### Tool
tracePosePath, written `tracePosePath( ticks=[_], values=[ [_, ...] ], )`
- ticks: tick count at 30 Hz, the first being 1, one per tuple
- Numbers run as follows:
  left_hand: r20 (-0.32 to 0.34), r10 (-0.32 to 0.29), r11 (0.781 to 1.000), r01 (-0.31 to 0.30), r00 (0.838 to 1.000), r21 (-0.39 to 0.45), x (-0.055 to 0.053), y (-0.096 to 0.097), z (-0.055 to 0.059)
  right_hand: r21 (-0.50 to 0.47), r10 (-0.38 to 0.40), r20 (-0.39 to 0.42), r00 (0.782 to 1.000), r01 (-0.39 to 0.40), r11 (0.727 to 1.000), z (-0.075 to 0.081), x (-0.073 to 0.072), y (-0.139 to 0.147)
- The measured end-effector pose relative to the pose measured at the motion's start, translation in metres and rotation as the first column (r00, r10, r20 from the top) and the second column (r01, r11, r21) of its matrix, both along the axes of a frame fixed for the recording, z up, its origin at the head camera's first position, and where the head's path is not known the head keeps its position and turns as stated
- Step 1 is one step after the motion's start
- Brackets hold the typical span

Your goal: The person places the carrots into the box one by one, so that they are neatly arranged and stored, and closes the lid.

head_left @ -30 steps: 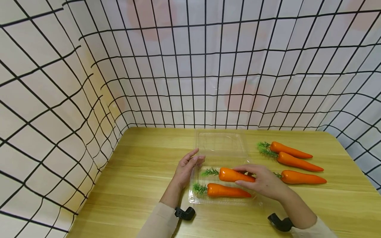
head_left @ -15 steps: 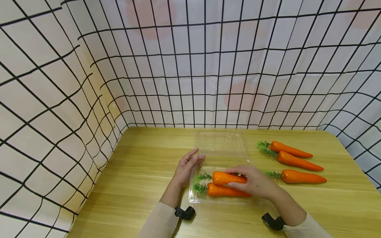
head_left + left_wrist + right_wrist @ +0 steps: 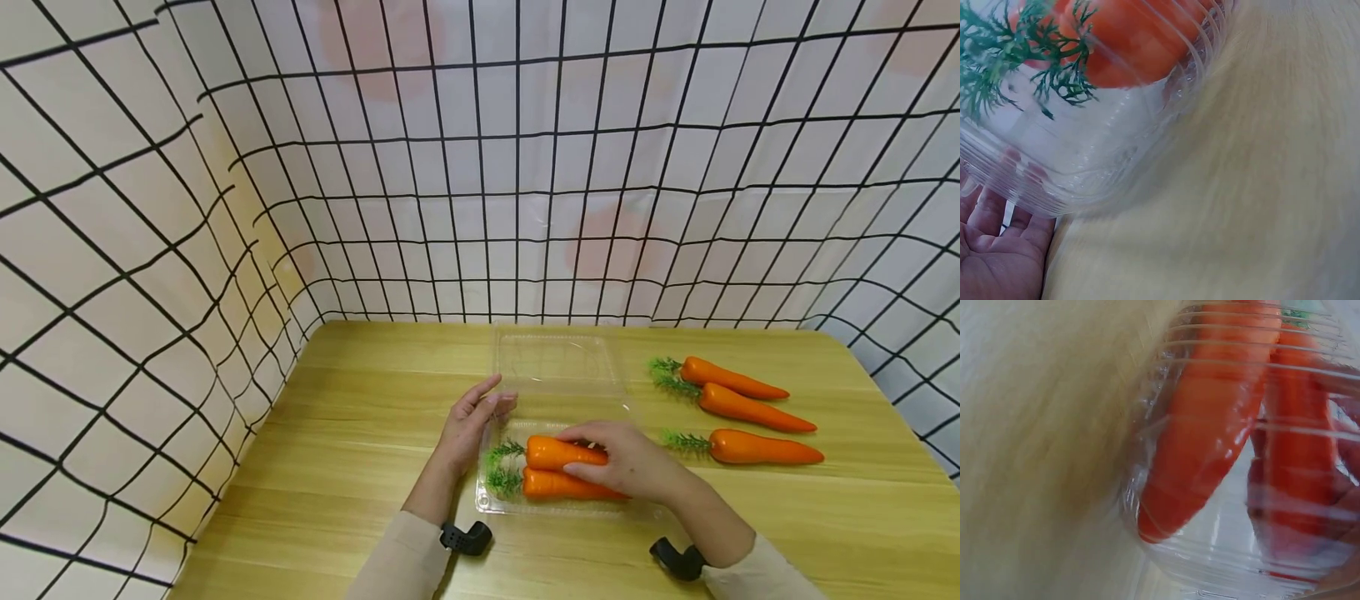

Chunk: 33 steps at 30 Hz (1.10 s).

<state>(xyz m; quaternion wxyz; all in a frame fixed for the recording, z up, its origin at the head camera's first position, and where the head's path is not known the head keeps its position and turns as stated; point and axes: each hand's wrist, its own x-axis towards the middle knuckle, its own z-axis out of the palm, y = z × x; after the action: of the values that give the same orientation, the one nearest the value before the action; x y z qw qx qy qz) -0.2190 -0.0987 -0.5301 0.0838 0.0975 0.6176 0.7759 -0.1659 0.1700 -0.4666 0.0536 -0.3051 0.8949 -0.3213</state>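
Observation:
A carrot with green fronds [image 3: 553, 452] is gripped between the thumb and fingers of my right hand [image 3: 630, 460]. It lies inside a clear plastic clamshell box [image 3: 497, 505], right alongside another carrot [image 3: 558, 484] nearer me. The right wrist view shows the near carrot [image 3: 1210, 419] through the ribbed wall, with the held carrot [image 3: 1300, 444] among the fingers. My left hand [image 3: 467, 427] is at the left side of the box, fingers extended. In the left wrist view the left hand [image 3: 1004, 250] has its palm up and fingertips right at the box wall [image 3: 1054, 194].
The box's lid [image 3: 557, 360] lies folded back on the far side. To the right on the wooden table [image 3: 360, 400] are three more carrots: a far one [image 3: 731, 378], a middle one [image 3: 753, 408] and a near one [image 3: 765, 447]. A grid-patterned cloth [image 3: 442, 208] encloses the table.
My right hand has moved left and toward me, bringing its carrot down beside the near carrot in the box. My left hand has stayed in place.

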Motion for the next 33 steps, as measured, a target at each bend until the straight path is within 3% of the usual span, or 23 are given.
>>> tracePosePath(
  ticks=[4, 18, 33],
  values=[
    [-0.007, -0.007, 1.000, 0.007, 1.000, 0.000, -0.0001, -0.0005, 0.0000, 0.016, 0.005, 0.038, 0.999, -0.006, 1.000, -0.0020, -0.0011, -0.0003],
    [0.002, -0.002, 1.000, 0.002, 1.000, -0.007, -0.0005, -0.0002, 0.0002, 0.099, -0.044, 0.044, 0.998, 0.040, 0.994, -0.0046, 0.0000, -0.0039],
    [0.039, -0.009, 1.000, 0.008, 0.999, 0.029, 0.0011, -0.0003, 0.0006, 0.041, -0.043, 0.086, 0.995, 0.040, 0.998, -0.0040, -0.0001, -0.0026]
  ],
)
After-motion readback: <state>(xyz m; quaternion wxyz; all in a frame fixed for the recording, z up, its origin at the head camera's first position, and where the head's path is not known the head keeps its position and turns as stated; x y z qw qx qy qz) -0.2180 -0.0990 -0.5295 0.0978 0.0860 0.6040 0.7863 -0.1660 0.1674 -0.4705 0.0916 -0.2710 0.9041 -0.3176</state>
